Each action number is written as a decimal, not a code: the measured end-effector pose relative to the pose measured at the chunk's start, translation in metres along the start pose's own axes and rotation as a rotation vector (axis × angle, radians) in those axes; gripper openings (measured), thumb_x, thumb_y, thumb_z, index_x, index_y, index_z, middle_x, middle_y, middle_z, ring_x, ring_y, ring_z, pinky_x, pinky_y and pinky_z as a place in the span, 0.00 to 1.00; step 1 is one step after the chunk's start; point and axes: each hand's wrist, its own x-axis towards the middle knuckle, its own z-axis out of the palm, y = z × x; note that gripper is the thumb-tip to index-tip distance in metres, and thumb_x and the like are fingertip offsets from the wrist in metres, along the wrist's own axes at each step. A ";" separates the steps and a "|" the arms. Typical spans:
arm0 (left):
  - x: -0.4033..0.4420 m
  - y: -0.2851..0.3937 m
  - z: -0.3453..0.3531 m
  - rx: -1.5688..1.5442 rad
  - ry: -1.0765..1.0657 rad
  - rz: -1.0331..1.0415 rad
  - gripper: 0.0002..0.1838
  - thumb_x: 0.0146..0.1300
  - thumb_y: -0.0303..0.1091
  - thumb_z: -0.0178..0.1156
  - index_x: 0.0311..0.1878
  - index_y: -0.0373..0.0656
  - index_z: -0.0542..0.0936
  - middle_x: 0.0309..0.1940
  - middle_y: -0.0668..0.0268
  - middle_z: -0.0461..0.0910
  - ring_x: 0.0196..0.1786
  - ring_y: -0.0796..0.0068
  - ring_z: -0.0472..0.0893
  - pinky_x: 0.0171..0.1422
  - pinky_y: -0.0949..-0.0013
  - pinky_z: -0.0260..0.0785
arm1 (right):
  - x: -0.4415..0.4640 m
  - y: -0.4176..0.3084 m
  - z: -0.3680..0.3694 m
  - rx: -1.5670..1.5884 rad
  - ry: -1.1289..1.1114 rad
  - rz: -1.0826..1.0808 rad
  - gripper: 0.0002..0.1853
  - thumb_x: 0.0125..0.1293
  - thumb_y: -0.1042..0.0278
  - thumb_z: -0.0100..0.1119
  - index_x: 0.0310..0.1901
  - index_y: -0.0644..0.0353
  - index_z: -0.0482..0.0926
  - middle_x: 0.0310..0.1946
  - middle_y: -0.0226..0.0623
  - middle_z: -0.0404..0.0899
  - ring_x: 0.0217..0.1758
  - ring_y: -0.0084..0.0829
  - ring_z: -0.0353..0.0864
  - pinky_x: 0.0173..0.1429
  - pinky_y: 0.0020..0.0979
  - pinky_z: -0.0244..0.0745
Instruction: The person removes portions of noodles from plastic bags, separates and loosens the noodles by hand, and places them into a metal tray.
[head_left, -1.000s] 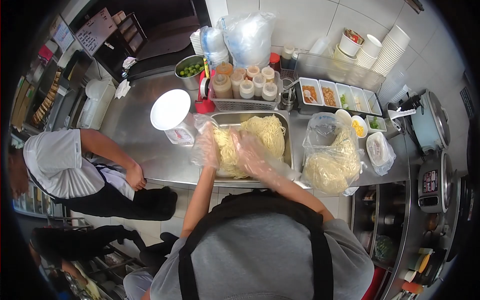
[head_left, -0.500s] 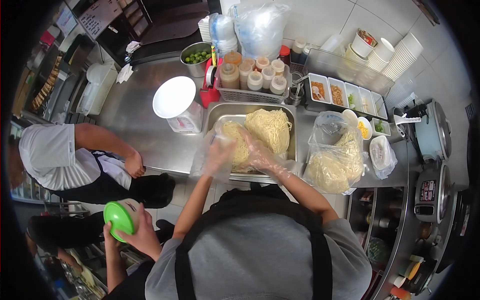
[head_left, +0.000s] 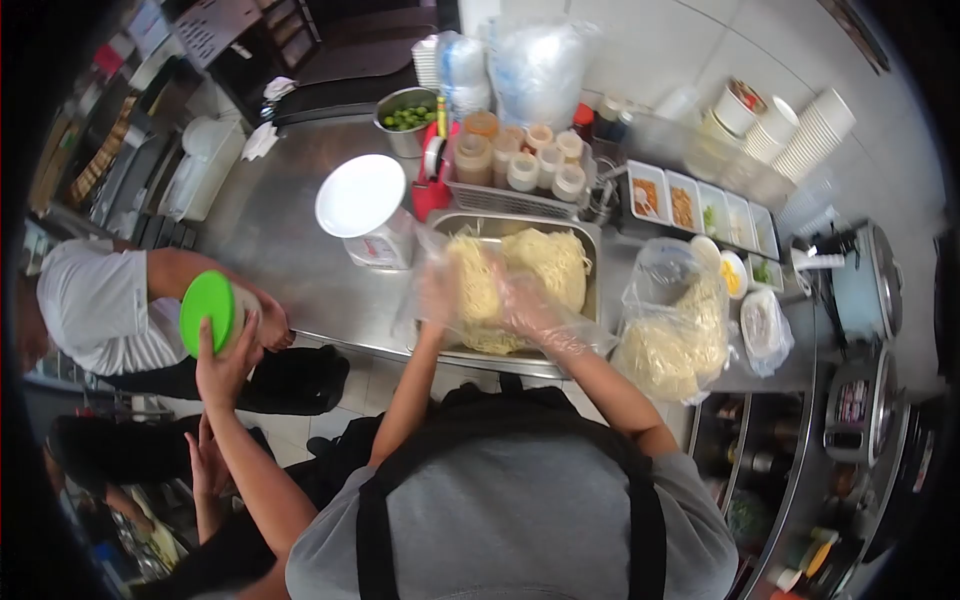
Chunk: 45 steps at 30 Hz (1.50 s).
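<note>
My left hand (head_left: 439, 292), in a clear plastic glove, presses on the left side of a clump of pale yellow noodles (head_left: 477, 282). On the clump's right side is my right hand (head_left: 527, 303), gloved too, with its fingers curved in against the strands. Both hands hold the clump between them inside a rectangular metal pan (head_left: 592, 300). A second mound of noodles (head_left: 550, 262) lies in the pan, just right of the clump. The left fingers are blurred. To the right of the pan, a clear plastic bag (head_left: 655, 290) contains more noodles.
Behind the pan stands a basket of sauce bottles (head_left: 515, 200). A white tub (head_left: 375, 245) is on the left, topping trays (head_left: 700, 210) at the right. At left, a co-worker's hand (head_left: 228, 365) holds a green-lidded container (head_left: 207, 314); another person's arm (head_left: 215, 280) is behind it.
The clump between my hands has become taller and more upright. The co-worker has raised the green-lidded container up and left, now in one hand. The whole view has shifted slightly.
</note>
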 end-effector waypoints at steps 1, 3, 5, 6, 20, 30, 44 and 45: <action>-0.012 -0.001 -0.004 0.077 -0.008 0.027 0.19 0.66 0.39 0.55 0.55 0.36 0.74 0.44 0.51 0.79 0.46 0.53 0.78 0.52 0.56 0.69 | 0.007 0.005 0.010 0.045 0.014 -0.027 0.59 0.36 0.63 0.77 0.70 0.63 0.49 0.52 0.59 0.74 0.58 0.56 0.72 0.62 0.44 0.67; -0.012 0.012 -0.013 0.134 -0.066 -0.052 0.21 0.66 0.40 0.55 0.57 0.38 0.73 0.48 0.48 0.77 0.50 0.49 0.77 0.54 0.54 0.68 | 0.013 0.017 0.023 0.138 0.024 -0.078 0.61 0.36 0.60 0.78 0.70 0.63 0.49 0.53 0.59 0.73 0.58 0.55 0.72 0.63 0.44 0.66; -0.016 0.032 -0.022 0.072 -0.173 -0.264 0.22 0.65 0.40 0.56 0.59 0.40 0.71 0.50 0.48 0.75 0.53 0.49 0.76 0.55 0.55 0.67 | 0.006 0.007 0.008 0.188 0.001 -0.076 0.63 0.33 0.60 0.80 0.71 0.63 0.48 0.57 0.56 0.72 0.60 0.53 0.71 0.66 0.43 0.64; -0.022 0.028 -0.019 0.041 -0.142 -0.259 0.22 0.65 0.41 0.56 0.59 0.41 0.71 0.50 0.49 0.76 0.53 0.50 0.76 0.55 0.55 0.67 | 0.001 0.005 0.002 0.213 -0.012 -0.069 0.64 0.32 0.60 0.81 0.71 0.63 0.48 0.58 0.55 0.71 0.62 0.51 0.71 0.67 0.42 0.63; -0.058 0.055 -0.061 -0.690 -0.206 -0.395 0.36 0.61 0.35 0.62 0.69 0.37 0.58 0.62 0.56 0.66 0.65 0.63 0.64 0.68 0.63 0.55 | 0.006 0.027 0.013 0.669 0.074 -0.062 0.60 0.32 0.65 0.79 0.70 0.63 0.54 0.64 0.52 0.63 0.67 0.46 0.64 0.70 0.39 0.59; -0.051 0.075 -0.058 -0.630 -0.468 -0.412 0.45 0.56 0.27 0.68 0.72 0.34 0.52 0.64 0.59 0.65 0.64 0.69 0.66 0.68 0.68 0.60 | 0.009 0.011 0.012 0.054 0.076 -0.261 0.61 0.43 0.51 0.72 0.71 0.70 0.43 0.50 0.68 0.70 0.52 0.62 0.73 0.61 0.49 0.66; -0.052 0.032 -0.022 -0.556 -0.112 -0.500 0.35 0.49 0.24 0.73 0.61 0.35 0.70 0.46 0.63 0.80 0.45 0.76 0.80 0.51 0.72 0.75 | 0.020 0.010 0.011 0.208 0.065 -0.121 0.46 0.43 0.60 0.73 0.62 0.72 0.62 0.49 0.63 0.74 0.57 0.58 0.71 0.61 0.47 0.66; -0.049 0.035 -0.022 -0.532 -0.105 -0.491 0.35 0.49 0.24 0.73 0.61 0.35 0.70 0.46 0.63 0.80 0.45 0.76 0.80 0.51 0.72 0.75 | 0.024 0.013 0.012 0.234 0.065 -0.094 0.47 0.42 0.59 0.74 0.62 0.71 0.62 0.49 0.62 0.74 0.56 0.57 0.72 0.61 0.47 0.66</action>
